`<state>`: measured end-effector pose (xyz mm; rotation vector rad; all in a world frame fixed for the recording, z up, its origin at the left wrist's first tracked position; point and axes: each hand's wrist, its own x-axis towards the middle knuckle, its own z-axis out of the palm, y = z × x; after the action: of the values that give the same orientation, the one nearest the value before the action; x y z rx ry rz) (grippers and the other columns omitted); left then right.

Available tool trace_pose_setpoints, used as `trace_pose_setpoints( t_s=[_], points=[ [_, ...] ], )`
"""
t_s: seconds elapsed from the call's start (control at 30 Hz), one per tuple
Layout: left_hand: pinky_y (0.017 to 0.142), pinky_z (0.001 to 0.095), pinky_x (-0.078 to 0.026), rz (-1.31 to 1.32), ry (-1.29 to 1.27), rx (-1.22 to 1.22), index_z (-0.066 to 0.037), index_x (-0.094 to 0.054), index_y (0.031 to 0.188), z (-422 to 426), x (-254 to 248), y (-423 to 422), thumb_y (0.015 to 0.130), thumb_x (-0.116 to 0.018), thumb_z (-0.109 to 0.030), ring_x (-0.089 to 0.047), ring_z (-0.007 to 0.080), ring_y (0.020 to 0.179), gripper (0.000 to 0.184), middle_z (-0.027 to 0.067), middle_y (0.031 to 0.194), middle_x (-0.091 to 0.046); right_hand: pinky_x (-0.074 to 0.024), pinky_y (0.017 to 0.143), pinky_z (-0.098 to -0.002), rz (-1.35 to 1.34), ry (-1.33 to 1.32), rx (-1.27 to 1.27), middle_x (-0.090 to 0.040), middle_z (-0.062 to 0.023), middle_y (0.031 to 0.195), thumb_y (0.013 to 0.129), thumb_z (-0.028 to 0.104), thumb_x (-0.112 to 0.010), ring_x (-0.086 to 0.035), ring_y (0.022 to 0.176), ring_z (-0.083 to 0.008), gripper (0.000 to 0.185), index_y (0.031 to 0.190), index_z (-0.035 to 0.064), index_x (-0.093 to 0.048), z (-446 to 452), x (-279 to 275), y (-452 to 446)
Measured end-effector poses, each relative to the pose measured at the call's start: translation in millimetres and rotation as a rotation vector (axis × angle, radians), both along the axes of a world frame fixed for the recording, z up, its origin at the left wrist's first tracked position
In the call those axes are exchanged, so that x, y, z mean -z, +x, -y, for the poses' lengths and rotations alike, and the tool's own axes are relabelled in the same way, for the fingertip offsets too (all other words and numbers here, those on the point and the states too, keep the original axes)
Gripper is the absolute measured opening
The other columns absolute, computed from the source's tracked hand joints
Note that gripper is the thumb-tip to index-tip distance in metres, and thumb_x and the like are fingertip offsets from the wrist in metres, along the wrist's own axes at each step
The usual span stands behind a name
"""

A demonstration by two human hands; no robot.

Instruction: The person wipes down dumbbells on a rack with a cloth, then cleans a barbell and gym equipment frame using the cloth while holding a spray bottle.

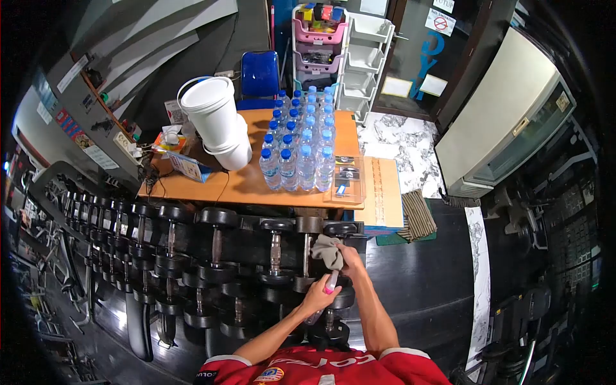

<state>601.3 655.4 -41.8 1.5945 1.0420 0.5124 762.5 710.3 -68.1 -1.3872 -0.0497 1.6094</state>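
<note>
1. Left hand (319,296) closed round a spray bottle (331,282), low centre of frame; I read it as a pistol-type with a pink part near the top.
2. Right hand (350,259) grips a bunched grey cloth (328,252), just above the bottle in frame. Can't tell if they touch.
3. Step in hand, my judgement: bringing bottle and cloth together. From here I'd need the nozzle aimed at the cloth, with both grips firm.
4. Dumbbells (275,253) sit in rows beneath and left of my hands, running to frame left.
5. Desk (247,184) beyond, upper centre: capped water bottles (289,171) in rows, stacked white buckets (208,110) on their left.
6. Farther up, blue chair (260,72); fridge (497,109) upper right.
</note>
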Motion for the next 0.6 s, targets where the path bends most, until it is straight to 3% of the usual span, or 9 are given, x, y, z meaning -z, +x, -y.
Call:
trace_pose_setpoints(
  t_s=[0.03,0.13,0.3,0.37,0.4,0.43,0.5,0.53,0.6],
  points=[
    [0.061,0.0468,-0.044,0.007,0.027,0.009,-0.004,-0.050,0.099,-1,-5,0,0.078,-0.067,-0.022,-0.056,0.0459,0.076,0.033,0.0236,0.078,-0.058,-0.0534,0.065,-0.0331,-0.002,0.002,-0.001,-0.066,-0.0104,0.087,0.089,0.021,-0.055,-0.065,0.072,-0.0225,0.026,0.100,-0.0008,-0.062,-4,3,-2],
    [0.061,0.0469,-0.045,0.010,0.064,0.018,-0.004,-0.050,0.101,-1,-4,0,0.078,-0.067,-0.022,-0.056,0.0458,0.077,0.033,0.0235,0.078,-0.058,-0.0557,0.071,-0.0329,-0.534,0.119,0.196,-0.066,-0.0097,0.095,0.090,0.020,-0.052,-0.065,0.080,-0.0206,0.024,0.107,0.0031,-0.060,-17,15,1],
    [0.061,0.0477,-0.044,0.026,0.171,0.003,-0.005,-0.049,0.101,1,5,3,0.079,-0.067,-0.023,-0.056,0.0459,0.077,0.033,0.0236,0.078,-0.058,-0.0555,0.073,-0.0323,-0.476,0.242,0.258,-0.066,-0.0091,0.097,0.090,0.019,-0.050,-0.065,0.087,-0.0204,0.025,0.107,0.0034,-0.059,-2,-4,13],
    [0.061,0.0487,-0.044,0.001,0.187,0.020,-0.005,-0.048,0.103,2,4,4,0.080,-0.066,-0.023,-0.055,0.0472,0.077,0.034,0.0240,0.079,-0.058,-0.0549,0.075,-0.0327,-0.307,0.236,0.352,-0.066,-0.0096,0.099,0.091,0.020,-0.049,-0.065,0.089,-0.0207,0.026,0.110,0.0039,-0.059,12,-30,21],
    [0.061,0.0487,-0.044,0.002,0.186,0.024,-0.005,-0.048,0.103,2,5,4,0.080,-0.066,-0.023,-0.055,0.0472,0.077,0.034,0.0240,0.079,-0.058,-0.0535,0.079,-0.0326,-0.308,0.398,0.353,-0.064,-0.0109,0.105,0.093,0.021,-0.046,-0.063,0.093,-0.0218,0.031,0.116,0.0033,-0.056,13,-28,27],
    [0.059,0.0469,-0.045,-0.009,0.163,0.019,-0.005,-0.049,0.103,2,7,3,0.080,-0.066,-0.022,-0.058,0.0440,0.074,0.033,0.0224,0.078,-0.059,-0.0535,0.079,-0.0326,-0.305,0.398,0.357,-0.064,-0.0109,0.105,0.093,0.021,-0.046,-0.063,0.093,-0.0218,0.031,0.116,0.0033,-0.056,17,-26,33],
    [0.058,0.0451,-0.047,-0.016,0.141,0.014,-0.005,-0.050,0.103,1,6,3,0.080,-0.066,-0.022,-0.060,0.0407,0.070,0.033,0.0209,0.077,-0.060,-0.0512,0.080,-0.0334,-0.004,0.387,0.627,-0.061,-0.0104,0.112,0.096,0.022,-0.044,-0.061,0.096,-0.0219,0.035,0.123,0.0027,-0.051,24,-31,43],
    [0.055,0.0416,-0.047,0.032,0.019,-0.008,-0.005,-0.052,0.103,-1,4,2,0.081,-0.067,-0.022,-0.062,0.0335,0.065,0.032,0.0181,0.076,-0.060,-0.0506,0.080,-0.0325,0.086,0.525,0.628,-0.060,-0.0110,0.112,0.096,0.022,-0.045,-0.061,0.097,-0.0221,0.035,0.123,0.0014,-0.051,30,-42,43],
    [0.048,0.0305,-0.047,0.094,-0.120,-0.046,-0.004,-0.056,0.105,-1,-4,-2,0.082,-0.067,-0.021,-0.060,0.0138,0.053,0.031,0.0088,0.073,-0.061,-0.0489,0.079,-0.0305,0.289,0.455,0.608,-0.060,-0.0105,0.110,0.094,0.023,-0.049,-0.059,0.095,-0.0183,0.033,0.118,-0.0005,-0.052,37,-37,51]
  ],
)
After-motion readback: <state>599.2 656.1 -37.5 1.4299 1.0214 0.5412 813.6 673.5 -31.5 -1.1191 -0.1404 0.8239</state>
